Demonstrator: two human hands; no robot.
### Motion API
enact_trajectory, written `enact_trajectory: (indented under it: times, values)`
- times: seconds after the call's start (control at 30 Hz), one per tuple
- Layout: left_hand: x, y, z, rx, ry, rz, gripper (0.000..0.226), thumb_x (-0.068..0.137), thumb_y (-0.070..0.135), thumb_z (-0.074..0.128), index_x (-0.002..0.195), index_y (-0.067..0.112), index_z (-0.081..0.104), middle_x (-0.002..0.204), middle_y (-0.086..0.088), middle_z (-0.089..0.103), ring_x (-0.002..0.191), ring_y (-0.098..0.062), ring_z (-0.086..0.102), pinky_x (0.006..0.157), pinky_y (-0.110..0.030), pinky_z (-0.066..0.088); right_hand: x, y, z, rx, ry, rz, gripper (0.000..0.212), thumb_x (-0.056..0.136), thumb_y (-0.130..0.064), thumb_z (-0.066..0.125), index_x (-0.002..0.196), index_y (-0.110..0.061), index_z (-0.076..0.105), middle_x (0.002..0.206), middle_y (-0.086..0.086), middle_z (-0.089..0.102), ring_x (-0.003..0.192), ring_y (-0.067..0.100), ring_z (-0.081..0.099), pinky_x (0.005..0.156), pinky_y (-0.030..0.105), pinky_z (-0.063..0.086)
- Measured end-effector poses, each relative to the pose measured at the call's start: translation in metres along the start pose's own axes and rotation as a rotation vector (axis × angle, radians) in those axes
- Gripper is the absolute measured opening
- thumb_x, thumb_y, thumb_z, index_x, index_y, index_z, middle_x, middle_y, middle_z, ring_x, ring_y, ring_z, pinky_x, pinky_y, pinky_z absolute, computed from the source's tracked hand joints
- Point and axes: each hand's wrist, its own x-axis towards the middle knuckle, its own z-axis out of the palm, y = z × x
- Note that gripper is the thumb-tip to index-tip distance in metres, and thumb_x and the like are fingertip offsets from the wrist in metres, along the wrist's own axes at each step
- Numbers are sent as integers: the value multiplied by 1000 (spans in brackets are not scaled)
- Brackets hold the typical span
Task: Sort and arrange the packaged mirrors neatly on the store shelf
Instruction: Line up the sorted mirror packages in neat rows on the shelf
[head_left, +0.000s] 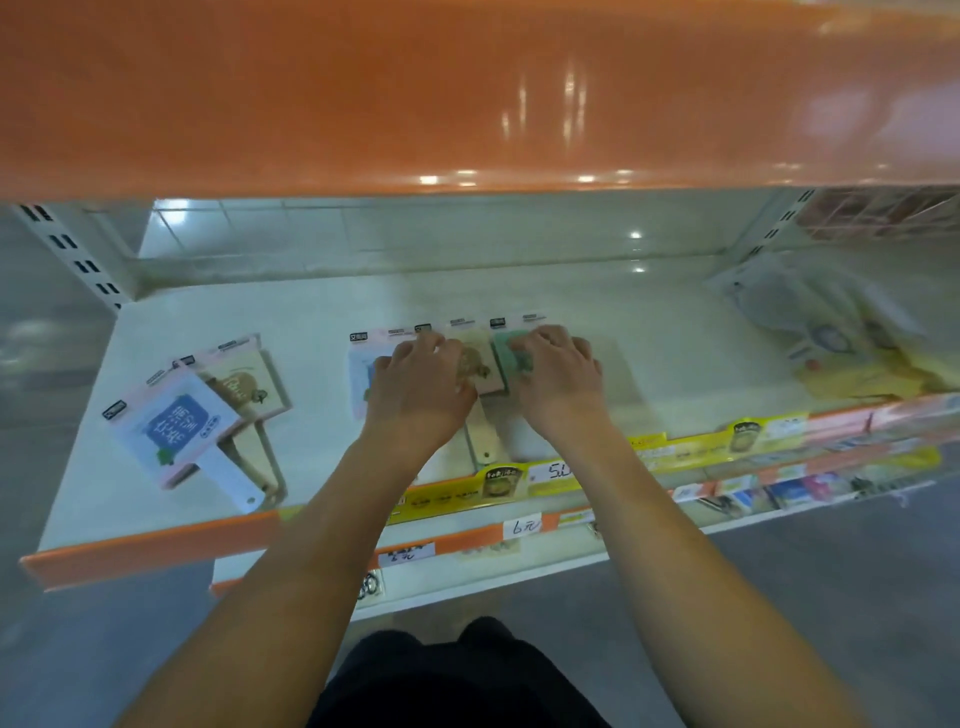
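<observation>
Three packaged hand mirrors lie side by side at the middle of the white shelf (322, 312). My left hand (415, 387) rests on the blue-faced one (358, 371) and the beige one (480, 371), fingers curled over their tops. My right hand (558, 379) presses on the green one (506, 356). At the left lies a loose skewed pile: a blue-and-white mirror pack (179, 428) overlapping a beige mirror pack (252, 387), handles pointing to the shelf front.
An orange shelf (467, 93) overhangs close above. Other clear-bagged goods (841, 343) lie at the right end. The shelf front carries an orange edge strip with yellow price labels (524, 480). A lower shelf (519, 566) juts out below.
</observation>
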Motion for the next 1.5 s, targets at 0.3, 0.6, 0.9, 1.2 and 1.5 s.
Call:
enact_trajectory:
  times: [0.3,0.6,0.9,1.2,1.5]
  values:
    - [12,10,32,77,-46,16,34,90,36,47,120,27,59,126,2,52,118,-25,47,96,-41,43,4,21,1,37,-84,-69,33,89,-31,58,121,-31,62,129,-6,51,116,28,41,93,39,42]
    - [19,9,42,61,-42,-19,29,88,37,49,111,28,64,117,5,59,116,-19,48,91,-40,46,5,28,4,95,-96,-114,38,84,-20,60,122,-28,58,126,-7,48,112,27,33,87,40,46]
    - [11,20,40,19,-19,-39,26,88,29,53,111,23,65,119,3,54,115,-21,49,90,-39,48,6,32,7,108,-93,-131,39,85,-21,61,123,-28,58,126,-7,49,113,27,34,87,37,45]
    - [11,28,33,27,-57,-76,28,93,33,47,111,23,65,118,4,53,116,-26,48,88,-38,46,2,29,5,64,-107,-115,39,88,-23,59,126,-30,55,131,-6,45,119,28,33,91,41,40]
    - [4,38,23,-1,1,-143,32,95,40,43,117,27,62,141,6,41,127,-27,35,101,-40,29,6,34,-6,108,-63,-123,35,92,-27,49,125,-31,60,131,-3,52,121,28,40,104,45,31]
